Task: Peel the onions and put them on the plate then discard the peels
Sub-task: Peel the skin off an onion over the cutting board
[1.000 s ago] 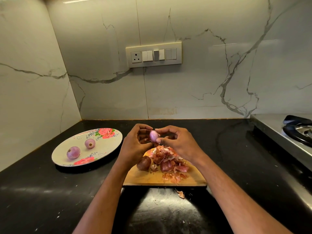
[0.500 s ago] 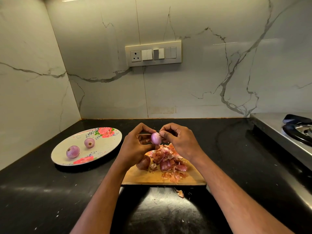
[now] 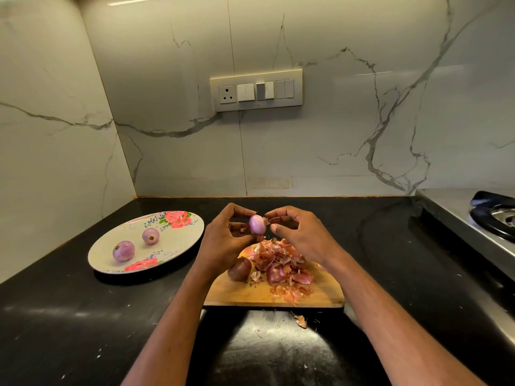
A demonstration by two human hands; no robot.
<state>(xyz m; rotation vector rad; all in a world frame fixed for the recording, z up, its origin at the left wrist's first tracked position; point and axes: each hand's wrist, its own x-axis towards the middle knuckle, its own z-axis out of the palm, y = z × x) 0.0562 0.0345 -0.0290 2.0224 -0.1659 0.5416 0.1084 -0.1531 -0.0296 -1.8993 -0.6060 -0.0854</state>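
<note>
Bare counter point(image 3: 167, 310) separates plate point(image 3: 178, 246) from peel-heaped board point(image 3: 320, 298).

Two peeled onions point(image 3: 123, 250) point(image 3: 150, 235) lie on one flowered plate point(image 3: 181, 240). A third peeled onion point(image 3: 257, 224) is held between two hands, the left hand point(image 3: 223, 240) and the right hand point(image 3: 301, 235). One unpeeled brown onion point(image 3: 239, 269) sits on one wooden cutting board point(image 3: 250, 296), beside one heap of peels point(image 3: 281, 263). One stray peel point(image 3: 301, 321) lies on the black counter point(image 3: 69, 316). One switch panel point(image 3: 256, 90) hangs on the wall, and one gas stove point(image 3: 473, 218) stands at the right.
</note>
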